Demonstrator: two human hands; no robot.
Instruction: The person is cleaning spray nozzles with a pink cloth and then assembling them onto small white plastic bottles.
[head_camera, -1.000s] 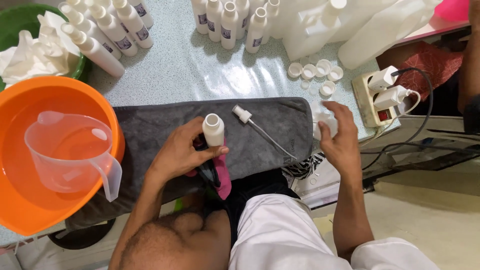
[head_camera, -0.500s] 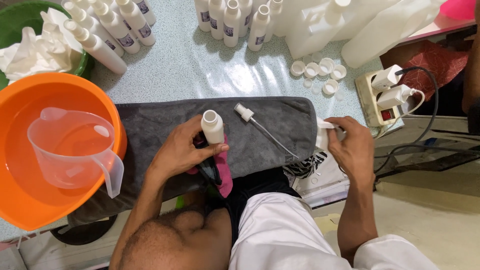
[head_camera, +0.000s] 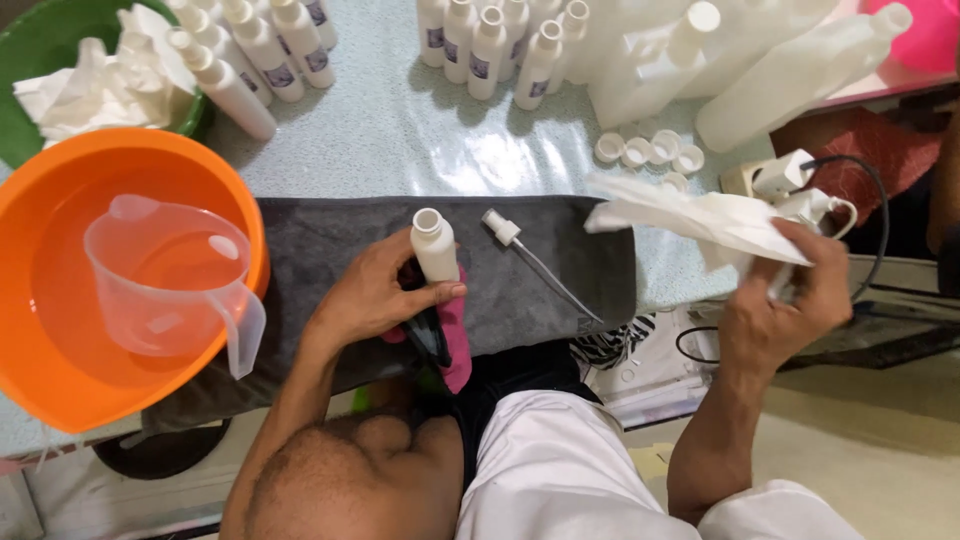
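Raised since a moment ago, right hand (head_camera: 785, 305) pinches white tissue (head_camera: 700, 215) past the desk's right edge; left hand (head_camera: 375, 295) fingers wrap an open bottle (head_camera: 435, 245), upright on the grey towel (head_camera: 320, 250).

Left hand (head_camera: 375, 295) gripping open white bottle (head_camera: 434, 245) upright over grey towel (head_camera: 330, 245); right hand (head_camera: 785, 300) holding up white tissue (head_camera: 690, 215); spray pump (head_camera: 530, 262) lying between.

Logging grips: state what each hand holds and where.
Left hand holds small white bottle around its body. Right hand pinches white tissue by one end.
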